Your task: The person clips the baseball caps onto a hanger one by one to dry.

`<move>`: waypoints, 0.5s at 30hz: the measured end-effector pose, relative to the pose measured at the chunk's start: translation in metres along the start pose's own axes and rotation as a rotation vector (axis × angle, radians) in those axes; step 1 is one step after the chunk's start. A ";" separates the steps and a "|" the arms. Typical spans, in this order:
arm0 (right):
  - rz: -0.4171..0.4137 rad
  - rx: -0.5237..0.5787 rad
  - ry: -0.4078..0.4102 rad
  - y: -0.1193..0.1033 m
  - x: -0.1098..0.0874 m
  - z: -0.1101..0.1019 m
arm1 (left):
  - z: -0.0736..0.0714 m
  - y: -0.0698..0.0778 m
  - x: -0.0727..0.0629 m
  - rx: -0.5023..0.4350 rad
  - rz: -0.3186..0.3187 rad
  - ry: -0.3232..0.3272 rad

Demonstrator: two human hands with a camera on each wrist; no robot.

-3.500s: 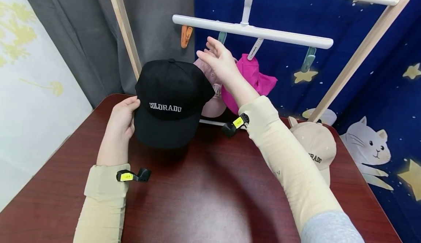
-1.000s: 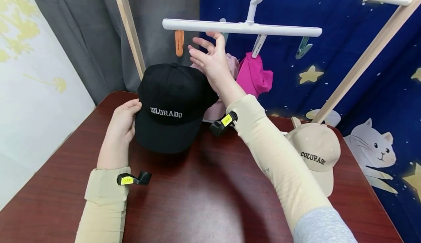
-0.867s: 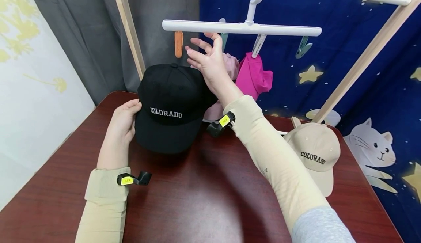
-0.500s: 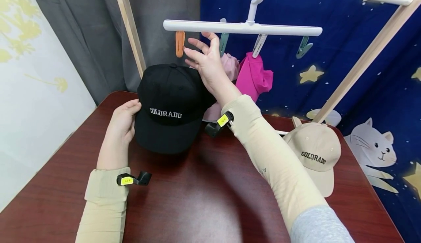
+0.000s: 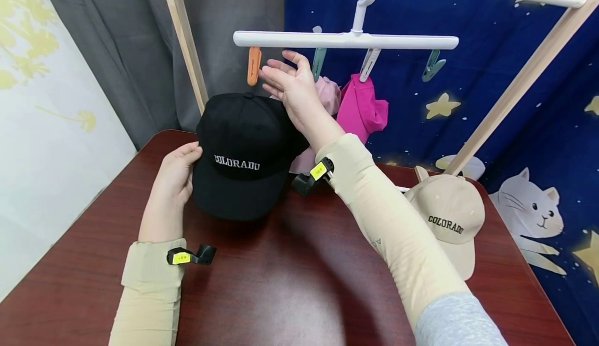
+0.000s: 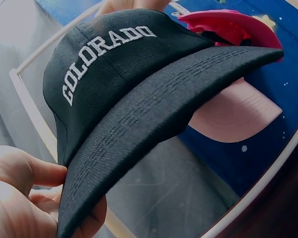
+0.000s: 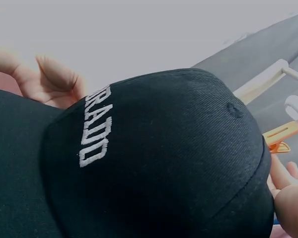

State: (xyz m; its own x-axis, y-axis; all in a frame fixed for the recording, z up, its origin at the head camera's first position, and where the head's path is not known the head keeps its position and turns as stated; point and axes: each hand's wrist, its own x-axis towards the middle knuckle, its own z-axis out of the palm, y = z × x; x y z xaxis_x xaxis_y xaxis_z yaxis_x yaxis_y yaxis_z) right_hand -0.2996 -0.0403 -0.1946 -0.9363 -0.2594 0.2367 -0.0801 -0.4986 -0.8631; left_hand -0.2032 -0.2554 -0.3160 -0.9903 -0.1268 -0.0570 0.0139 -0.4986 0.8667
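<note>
My left hand (image 5: 173,179) pinches the side of a black baseball cap (image 5: 236,132) at the brim, thumb in front and fingers behind. The cap, lettered COLORADO in white, is held up with its front toward me. My right hand (image 5: 295,86) is raised behind and above the cap's crown, fingers spread loosely, fingertips close to an orange clothespin (image 5: 254,66). That clothespin hangs from the left end of a white hanger (image 5: 299,39). In the right wrist view the right fingers show beside the crown, just below the orange clothespin (image 7: 282,135).
Behind the black cap hang a pale pink cap (image 5: 329,95) and a magenta cap (image 5: 360,106), the latter under a white clothespin (image 5: 369,65). A green clothespin (image 5: 432,66) hangs at right. A beige cap (image 5: 446,216) sits at the right of the table (image 5: 262,294), by the wooden rack (image 5: 519,86).
My right hand has moved left, toward the orange clothespin, and its fingers are slightly lower. The hanger has swung round to nearly level. My left hand keeps holding the black cap in place.
</note>
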 end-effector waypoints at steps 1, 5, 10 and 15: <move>0.014 -0.009 0.001 -0.001 0.000 0.000 | 0.000 0.000 0.000 0.000 0.001 -0.002; 0.063 -0.081 -0.006 -0.004 0.000 0.001 | 0.000 -0.001 0.002 -0.005 0.010 -0.019; 0.103 -0.203 -0.024 -0.007 0.000 0.003 | -0.001 -0.001 0.003 0.003 0.011 -0.027; 0.122 -0.301 -0.040 -0.010 0.002 0.005 | -0.001 -0.002 0.005 -0.015 0.012 -0.030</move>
State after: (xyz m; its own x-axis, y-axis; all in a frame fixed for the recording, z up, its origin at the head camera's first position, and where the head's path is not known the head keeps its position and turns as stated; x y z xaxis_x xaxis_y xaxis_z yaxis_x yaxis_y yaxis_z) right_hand -0.2992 -0.0405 -0.1835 -0.9314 -0.3380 0.1354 -0.0708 -0.1968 -0.9779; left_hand -0.2077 -0.2560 -0.3181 -0.9938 -0.1068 -0.0316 0.0274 -0.5099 0.8598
